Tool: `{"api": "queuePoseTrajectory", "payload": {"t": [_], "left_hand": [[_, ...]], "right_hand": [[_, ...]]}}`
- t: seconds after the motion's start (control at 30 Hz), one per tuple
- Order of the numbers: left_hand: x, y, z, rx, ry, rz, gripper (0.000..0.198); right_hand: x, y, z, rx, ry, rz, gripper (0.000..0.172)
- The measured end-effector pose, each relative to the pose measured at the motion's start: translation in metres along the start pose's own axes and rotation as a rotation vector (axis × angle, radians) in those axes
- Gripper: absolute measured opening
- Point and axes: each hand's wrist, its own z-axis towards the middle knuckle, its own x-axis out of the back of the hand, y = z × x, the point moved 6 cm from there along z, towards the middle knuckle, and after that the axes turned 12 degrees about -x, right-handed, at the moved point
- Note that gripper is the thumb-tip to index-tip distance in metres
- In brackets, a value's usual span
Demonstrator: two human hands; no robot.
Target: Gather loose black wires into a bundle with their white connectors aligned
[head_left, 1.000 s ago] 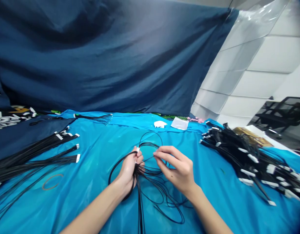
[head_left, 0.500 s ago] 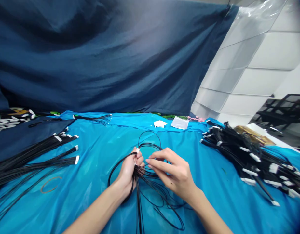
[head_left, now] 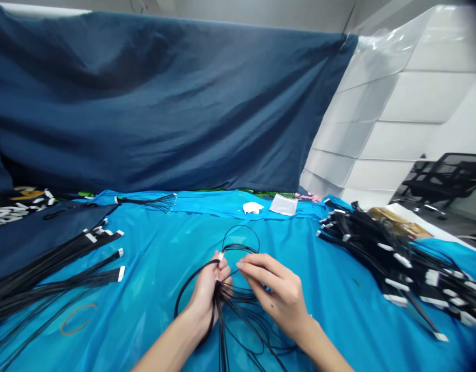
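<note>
Left hand (head_left: 207,294) closed around thin black looped wire bundle (head_left: 221,330), white plug end uppermost. Right hand (head_left: 281,295) pinches its strands just beside. Bundle mid-tabletop on shiny turquoise cloth (head_left: 160,258). Tangled black wire heap (head_left: 393,256) right. Dark blue drape (head_left: 164,103) behind.

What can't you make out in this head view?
- Palm of the left hand: turned away, so its grip on the wire bundle is hidden.
- Whether the right hand pinches a strand: the wire is too thin and its fingers cover it.
- Far end of the cable pile: cut off by the right edge.
- The white scrap at the back: too small to identify.
</note>
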Motion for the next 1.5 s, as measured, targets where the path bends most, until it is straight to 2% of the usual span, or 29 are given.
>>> {"api": "queuePoseTrajectory", "payload": {"t": [0.3, 0.53, 0.63, 0.73, 0.83, 1.0, 1.1, 1.23, 1.37, 1.5], "left_hand": [[0.000, -0.007, 0.003, 0.126, 0.073, -0.079, 0.037], [-0.006, -0.006, 0.001, 0.147, 0.134, -0.124, 0.041], [-0.002, -0.008, 0.004, 0.145, 0.109, -0.095, 0.039], [0.002, -0.007, 0.009, 0.111, 0.035, -0.054, 0.038], [0.007, 0.000, 0.012, 0.038, 0.026, -0.042, 0.039], [0.012, 0.014, 0.018, -0.051, -0.003, -0.051, 0.039], [0.010, 0.016, 0.018, -0.054, -0.052, -0.064, 0.035], [0.000, 0.016, 0.010, -0.077, -0.105, -0.059, 0.032], [-0.007, 0.011, -0.001, -0.056, -0.066, -0.010, 0.031], [-0.005, 0.006, -0.003, -0.021, 0.012, -0.008, 0.032]], "right_hand": [[0.004, 0.004, -0.004, -0.023, 0.186, -0.073, 0.025], [0.002, 0.008, -0.006, -0.045, 0.245, -0.119, 0.023], [0.000, 0.010, -0.006, -0.045, 0.241, -0.091, 0.025], [-0.002, 0.010, -0.005, -0.043, 0.208, -0.076, 0.027], [-0.003, 0.007, -0.004, -0.055, 0.148, -0.047, 0.028], [-0.010, -0.001, -0.005, -0.064, -0.044, 0.021, 0.027], [-0.015, -0.003, -0.006, -0.059, -0.112, 0.046, 0.029], [-0.014, -0.003, -0.005, -0.040, -0.126, 0.067, 0.028], [-0.017, -0.007, -0.007, 0.010, -0.195, 0.079, 0.031], [-0.023, -0.008, -0.009, 0.017, -0.246, 0.089, 0.028]]}}
